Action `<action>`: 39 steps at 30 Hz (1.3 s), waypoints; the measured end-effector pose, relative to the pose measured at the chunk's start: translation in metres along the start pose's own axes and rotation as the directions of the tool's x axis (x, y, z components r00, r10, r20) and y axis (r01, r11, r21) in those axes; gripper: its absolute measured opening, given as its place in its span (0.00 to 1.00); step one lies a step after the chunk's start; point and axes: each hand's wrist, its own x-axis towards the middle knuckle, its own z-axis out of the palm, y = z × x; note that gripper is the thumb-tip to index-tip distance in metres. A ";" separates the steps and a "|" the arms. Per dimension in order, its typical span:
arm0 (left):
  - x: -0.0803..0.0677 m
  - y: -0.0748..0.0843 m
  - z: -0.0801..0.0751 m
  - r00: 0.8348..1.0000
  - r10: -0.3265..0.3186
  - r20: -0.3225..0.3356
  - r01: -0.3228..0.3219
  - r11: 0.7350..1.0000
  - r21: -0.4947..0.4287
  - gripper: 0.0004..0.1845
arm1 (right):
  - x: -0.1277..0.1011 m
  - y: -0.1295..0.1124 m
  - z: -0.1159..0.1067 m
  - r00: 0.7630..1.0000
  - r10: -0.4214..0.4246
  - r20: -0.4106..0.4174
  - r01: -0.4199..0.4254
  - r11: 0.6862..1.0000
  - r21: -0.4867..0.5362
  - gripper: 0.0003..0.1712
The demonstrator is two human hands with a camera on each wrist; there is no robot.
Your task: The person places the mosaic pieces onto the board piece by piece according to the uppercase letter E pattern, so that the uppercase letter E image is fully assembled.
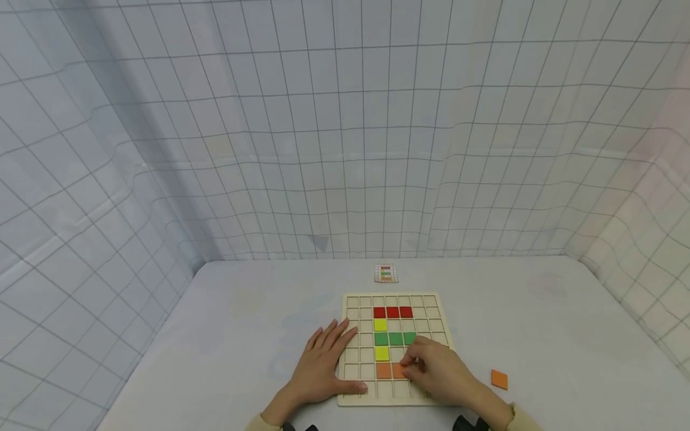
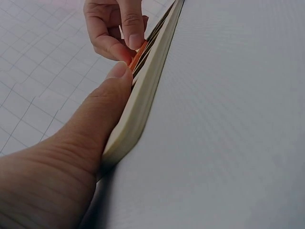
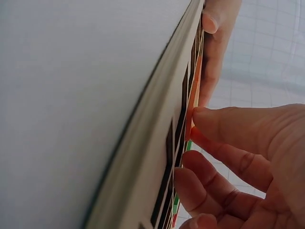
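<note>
A pale wooden grid board (image 1: 366,371) lies on the table. Spread over its left side, my left hand (image 1: 318,368) rests with straight fingers, its thumb along the near left part. My right hand (image 1: 439,368) pinches an orange square tile (image 1: 398,371) between thumb and index finger, down at a cell in the lower rows. Just left of it sits another orange tile (image 1: 383,371). Above are a yellow tile (image 1: 382,354), a row of three green tiles (image 1: 396,339), another yellow tile (image 1: 380,325) and three red tiles (image 1: 393,312).
A loose orange tile (image 1: 499,379) lies on the table right of my right hand. Behind the board is a small card (image 1: 386,273) printed with a coloured grid pattern. White cloth (image 1: 350,149) with a grid of dark lines surrounds the white table (image 1: 242,335).
</note>
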 end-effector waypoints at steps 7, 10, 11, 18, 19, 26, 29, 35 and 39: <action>0.001 -0.001 0.001 1.000 -0.007 0.002 0.007 1.000 0.008 0.57 | -0.003 0.001 -0.001 1.000 -0.024 -0.004 0.024 1.000 -0.018 0.03; 0.001 -0.001 0.001 1.000 -0.005 0.003 0.005 1.000 0.010 0.57 | -0.006 0.000 -0.003 0.999 -0.036 0.016 0.036 0.999 -0.021 0.04; 0.001 -0.001 0.001 1.000 -0.004 0.003 0.004 1.000 0.011 0.57 | -0.008 0.000 -0.004 0.999 -0.038 0.027 0.038 0.999 -0.019 0.06; 0.000 -0.001 0.001 1.000 0.003 0.002 -0.003 1.000 0.005 0.57 | -0.022 0.002 -0.010 0.992 -0.061 0.112 0.064 0.998 -0.016 0.22; 0.000 0.000 0.000 1.000 0.004 0.003 -0.004 1.000 0.004 0.57 | -0.025 0.002 -0.011 0.991 -0.072 0.115 0.076 0.997 -0.023 0.22; -0.001 0.000 0.000 1.000 0.007 -0.003 -0.007 1.000 0.012 0.57 | -0.047 0.011 -0.022 0.994 -0.089 0.063 0.095 0.991 -0.095 0.15; -0.001 -0.001 0.001 1.000 0.008 -0.006 -0.008 1.000 0.014 0.57 | -0.057 0.020 -0.032 0.995 -0.097 0.006 0.097 0.986 -0.135 0.13; -0.001 -0.002 0.001 1.000 0.015 -0.013 -0.015 1.000 0.015 0.57 | -0.071 0.038 -0.052 0.991 0.061 -0.116 -0.090 0.960 -0.264 0.13; -0.001 -0.001 0.001 1.000 0.020 -0.013 -0.020 1.000 0.012 0.57 | -0.079 0.047 -0.063 0.966 0.205 -0.155 -0.242 0.927 -0.286 0.15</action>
